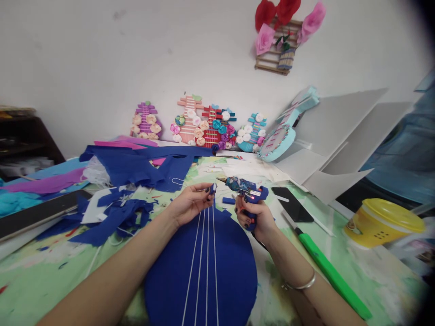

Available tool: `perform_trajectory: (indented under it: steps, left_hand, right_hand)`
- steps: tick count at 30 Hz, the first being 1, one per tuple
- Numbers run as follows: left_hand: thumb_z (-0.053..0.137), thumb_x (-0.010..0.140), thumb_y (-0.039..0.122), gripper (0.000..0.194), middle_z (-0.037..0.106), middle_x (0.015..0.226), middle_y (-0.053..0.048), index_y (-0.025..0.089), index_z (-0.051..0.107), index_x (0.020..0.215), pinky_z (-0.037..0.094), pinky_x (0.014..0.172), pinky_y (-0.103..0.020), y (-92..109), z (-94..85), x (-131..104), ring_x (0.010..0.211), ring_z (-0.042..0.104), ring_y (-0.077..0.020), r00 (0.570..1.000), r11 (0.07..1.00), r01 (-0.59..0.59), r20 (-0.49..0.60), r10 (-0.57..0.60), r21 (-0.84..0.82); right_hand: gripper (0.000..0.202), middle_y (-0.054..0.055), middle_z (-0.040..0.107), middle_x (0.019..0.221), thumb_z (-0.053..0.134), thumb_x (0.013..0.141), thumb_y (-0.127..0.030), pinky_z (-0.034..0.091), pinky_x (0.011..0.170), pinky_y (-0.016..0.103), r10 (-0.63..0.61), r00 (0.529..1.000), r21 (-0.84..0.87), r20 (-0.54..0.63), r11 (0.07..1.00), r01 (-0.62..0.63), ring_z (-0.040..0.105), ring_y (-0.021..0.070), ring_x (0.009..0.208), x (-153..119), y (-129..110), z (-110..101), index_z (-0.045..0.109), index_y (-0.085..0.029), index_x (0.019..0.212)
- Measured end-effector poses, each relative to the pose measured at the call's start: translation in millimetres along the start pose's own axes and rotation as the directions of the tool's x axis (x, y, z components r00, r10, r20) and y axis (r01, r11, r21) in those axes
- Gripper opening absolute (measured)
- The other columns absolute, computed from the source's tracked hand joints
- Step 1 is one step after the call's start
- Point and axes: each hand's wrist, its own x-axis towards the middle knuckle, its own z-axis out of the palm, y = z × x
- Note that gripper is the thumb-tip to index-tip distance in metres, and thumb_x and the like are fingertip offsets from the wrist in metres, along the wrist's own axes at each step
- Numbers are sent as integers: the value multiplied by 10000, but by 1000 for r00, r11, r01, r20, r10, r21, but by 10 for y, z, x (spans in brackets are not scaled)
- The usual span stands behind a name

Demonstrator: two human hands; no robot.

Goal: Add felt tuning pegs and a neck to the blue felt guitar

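Observation:
My right hand (253, 215) is wrapped around the handle of a blue hot glue gun (243, 186), its nozzle pointing left. Between the fingertips of my left hand (192, 201), close to that nozzle, is a small blue strip piece (213, 188) with a pale face. Below both hands lies a round dark-blue lute-shaped body (231, 267) with several white strings running lengthwise over it. Its upper neck is partly hidden behind my left hand. A short blue strip (229, 200) rests on the table near the glue gun.
Blue scraps (125, 213) and fabric sheets (142, 167) cover the left side. On the right are a green cutter (331, 271), a black phone (292, 203), a yellow tub (380, 222) and white boards (350, 136). Decorated lute shapes (212, 131) lean on the wall.

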Motion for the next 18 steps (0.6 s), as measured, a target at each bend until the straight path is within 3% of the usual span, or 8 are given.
perform_trajectory:
  steps: [6, 11, 18]
  left_hand:
    - [641, 679, -50, 210, 631, 693, -61, 77, 685, 840, 525, 597, -249, 7, 10, 1, 594, 596, -107, 998, 1000, -15, -62, 14, -7]
    - [623, 698, -53, 217, 626, 694, -58, 59, 677, 876, 528, 607, -243, 22, 23, -5, 578, 591, -95, 998, 1000, -26, -51, 25, -13]
    - [633, 679, -53, 213, 635, 691, -55, 73, 685, 843, 528, 607, -249, 16, 11, 4, 564, 585, -90, 999, 1000, -22, -36, 22, -20]
  right_hand:
    - [245, -44, 480, 499, 734, 585, -304, 201, 329, 198, -24, 999, 41, 33, 999, 23, 265, 15, 318, -6, 0, 3, 549, -146, 558]
    - [251, -75, 363, 372, 715, 648, -330, 206, 332, 192, 40, 996, -20, 77, 999, -38, 248, 29, 310, 12, 44, -16, 568, -140, 573]
    - [281, -67, 394, 407, 724, 656, -347, 195, 320, 186, 69, 995, -32, 66, 997, -67, 237, 20, 311, 32, 68, -16, 553, -141, 571]
